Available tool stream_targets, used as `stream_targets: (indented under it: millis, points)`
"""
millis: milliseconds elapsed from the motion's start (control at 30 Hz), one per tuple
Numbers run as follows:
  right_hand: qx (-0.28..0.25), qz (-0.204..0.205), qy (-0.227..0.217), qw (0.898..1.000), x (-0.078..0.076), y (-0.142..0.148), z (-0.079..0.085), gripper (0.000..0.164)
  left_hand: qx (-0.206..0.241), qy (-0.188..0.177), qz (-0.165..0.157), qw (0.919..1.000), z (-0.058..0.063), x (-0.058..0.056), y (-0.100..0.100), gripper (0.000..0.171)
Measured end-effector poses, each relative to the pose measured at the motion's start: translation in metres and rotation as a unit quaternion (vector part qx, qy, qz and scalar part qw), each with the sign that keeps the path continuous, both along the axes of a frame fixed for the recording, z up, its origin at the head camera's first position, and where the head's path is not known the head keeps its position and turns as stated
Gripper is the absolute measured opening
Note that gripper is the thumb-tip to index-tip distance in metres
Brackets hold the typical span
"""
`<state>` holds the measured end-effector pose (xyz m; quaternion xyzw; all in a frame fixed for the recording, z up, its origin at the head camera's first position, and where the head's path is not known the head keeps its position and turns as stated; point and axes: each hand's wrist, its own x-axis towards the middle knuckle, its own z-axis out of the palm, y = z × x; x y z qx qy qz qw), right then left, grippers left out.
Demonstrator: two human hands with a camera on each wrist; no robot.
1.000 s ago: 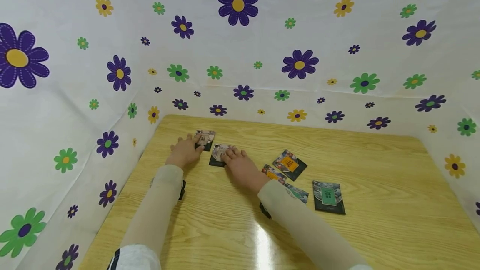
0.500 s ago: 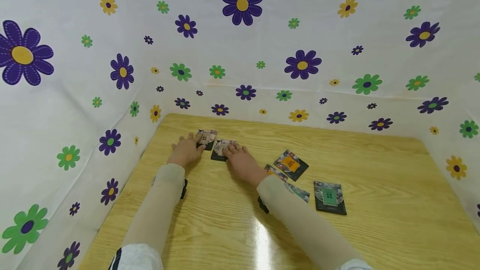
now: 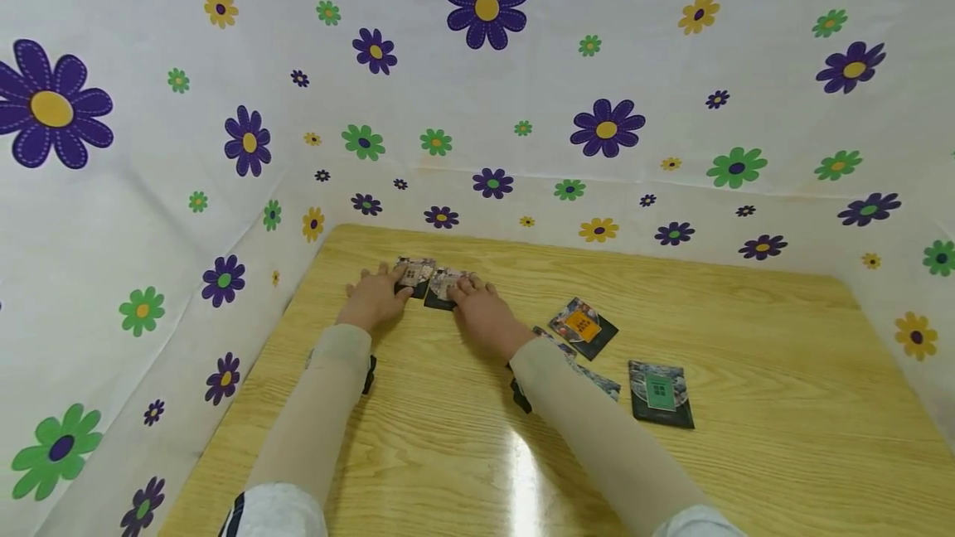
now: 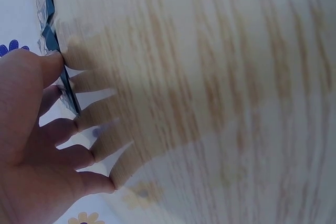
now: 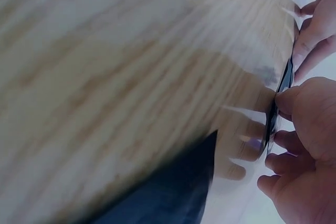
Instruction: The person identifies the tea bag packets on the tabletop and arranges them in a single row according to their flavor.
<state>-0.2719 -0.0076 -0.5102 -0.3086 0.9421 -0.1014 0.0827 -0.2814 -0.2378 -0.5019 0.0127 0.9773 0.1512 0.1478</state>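
Note:
Two small dark-bordered picture cards lie side by side at the far left of the wooden table [image 3: 462, 454]. My left hand [image 3: 375, 298] lies flat with straight fingers on the left card [image 3: 414, 273]. My right hand [image 3: 481, 312] lies flat with its fingers on the right card [image 3: 443, 287]. In the left wrist view my thumb [image 4: 50, 64] touches the edge of the left card [image 4: 52, 40]. The right wrist view shows my right thumb [image 5: 291, 100] at the edge of the right card [image 5: 281, 90].
More cards lie to the right: an orange-centred card [image 3: 583, 326], a green-centred card [image 3: 660, 393], and others partly under my right forearm [image 3: 589, 437]. Flower-patterned white sheets [image 3: 522, 89] wall the table at the back and left.
My right hand has slid its card up and left until it lies beside the left card. The left hand has stayed on its card.

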Motion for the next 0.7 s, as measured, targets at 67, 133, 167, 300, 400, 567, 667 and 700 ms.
stream_targets:
  millis: [67, 133, 167, 300, 400, 567, 667, 700]
  points:
    - [0.002, -0.001, 0.001, 1.0, -0.002, 0.0, -0.002, 0.044, -0.001, -0.002, 0.002, 1.0, 0.0, 0.0, 0.001, 0.064]
    - [0.001, 0.0, 0.003, 1.0, -0.005, 0.0, -0.003, 0.044, -0.001, -0.006, 0.004, 1.0, 0.0, 0.0, 0.001, 0.065]
    - [0.001, 0.0, 0.005, 1.0, -0.006, 0.0, -0.004, 0.043, 0.0, -0.008, 0.004, 1.0, 0.0, 0.0, 0.001, 0.065]
    - [0.003, 0.001, 0.009, 1.0, -0.01, 0.001, -0.006, 0.042, 0.002, -0.01, 0.002, 0.9999, 0.0, 0.0, 0.002, 0.065]
    - [0.005, 0.003, 0.011, 1.0, -0.012, 0.001, -0.006, 0.042, 0.003, -0.008, 0.0, 1.0, 0.0, 0.0, 0.001, 0.065]
    - [0.01, 0.001, 0.011, 1.0, -0.013, 0.0, -0.005, 0.042, 0.005, -0.005, -0.001, 1.0, -0.001, -0.001, 0.0, 0.065]
    - [0.012, 0.003, 0.014, 1.0, -0.013, -0.001, -0.004, 0.042, 0.005, -0.005, -0.001, 1.0, -0.001, 0.0, -0.001, 0.065]
    - [0.012, 0.004, 0.015, 1.0, -0.013, -0.001, -0.004, 0.042, 0.004, -0.004, 0.0, 1.0, -0.001, 0.0, -0.001, 0.064]
